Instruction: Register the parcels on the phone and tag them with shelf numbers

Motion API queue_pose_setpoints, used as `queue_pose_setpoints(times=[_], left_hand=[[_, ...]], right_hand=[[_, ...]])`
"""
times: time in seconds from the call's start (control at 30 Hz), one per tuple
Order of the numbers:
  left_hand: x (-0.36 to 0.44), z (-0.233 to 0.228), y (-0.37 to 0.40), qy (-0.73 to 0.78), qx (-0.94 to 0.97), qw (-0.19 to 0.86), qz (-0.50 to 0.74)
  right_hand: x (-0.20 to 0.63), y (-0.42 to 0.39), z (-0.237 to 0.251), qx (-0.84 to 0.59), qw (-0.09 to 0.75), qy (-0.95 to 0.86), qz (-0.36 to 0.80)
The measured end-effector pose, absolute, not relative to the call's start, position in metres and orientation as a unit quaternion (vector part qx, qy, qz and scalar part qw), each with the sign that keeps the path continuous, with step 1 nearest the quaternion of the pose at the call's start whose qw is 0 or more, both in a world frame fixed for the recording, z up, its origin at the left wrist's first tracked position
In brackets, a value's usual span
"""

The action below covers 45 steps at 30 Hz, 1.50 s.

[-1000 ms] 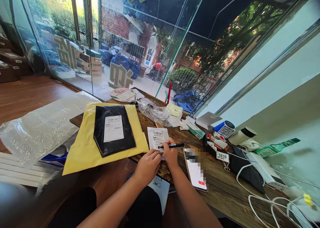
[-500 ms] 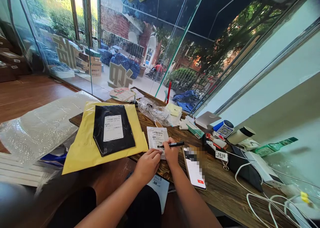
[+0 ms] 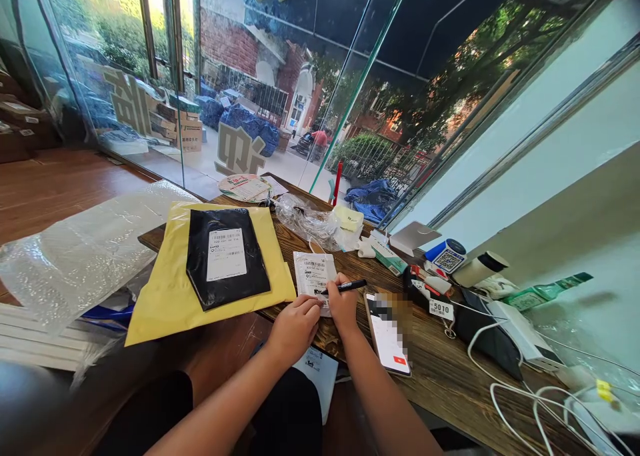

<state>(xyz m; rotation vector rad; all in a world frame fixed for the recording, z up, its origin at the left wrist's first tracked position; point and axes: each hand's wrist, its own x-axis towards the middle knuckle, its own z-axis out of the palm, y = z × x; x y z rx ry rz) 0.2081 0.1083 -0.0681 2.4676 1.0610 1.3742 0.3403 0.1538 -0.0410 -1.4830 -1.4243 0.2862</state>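
Observation:
A black marker pen (image 3: 353,286) is pinched in my right hand (image 3: 343,309), its tip on the printed label of a small white parcel (image 3: 315,269). Black marks show on the label near the tip. My left hand (image 3: 296,326) grips the parcel's lower edge with bent fingers held close together; its thumb is partly hidden. Left of the hands, a black parcel (image 3: 230,293) with a white label lies on a large yellow envelope (image 3: 165,303). Beside my right wrist rests a phone (image 3: 393,346) with its screen lit and partly blurred.
Crumpled clear plastic (image 3: 310,219) lies on the wooden table (image 3: 435,389) behind the parcel. To the right are a green box (image 3: 390,259), a green bottle (image 3: 547,291), and white cables (image 3: 537,403). Bubble wrap (image 3: 95,249) spreads at left. A glass wall stands beyond.
The pen has shifted very slightly and the black marks on the small parcel's label look a little different. Both hands stay in nearly the same place.

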Motion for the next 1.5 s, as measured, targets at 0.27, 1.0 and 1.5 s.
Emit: queue_pose_setpoints(times=[0.27,1.0,1.5], left_hand=[[0.2084,-0.0686,0.1086,0.348,0.817,0.048,0.458],[0.208,-0.0642,0.1074,0.36,0.83,0.044,0.425],[0.2091,-0.0617,0.1069,0.365,0.843,0.057,0.391]], right_hand=[[0.3428,0.1553,-0.0417,-0.624,0.509,-0.585,0.098],[0.3462,0.1572,-0.044,-0.623,0.509,-0.589,0.079],[0.348,0.1568,-0.0427,-0.637,0.496,-0.587,0.058]])
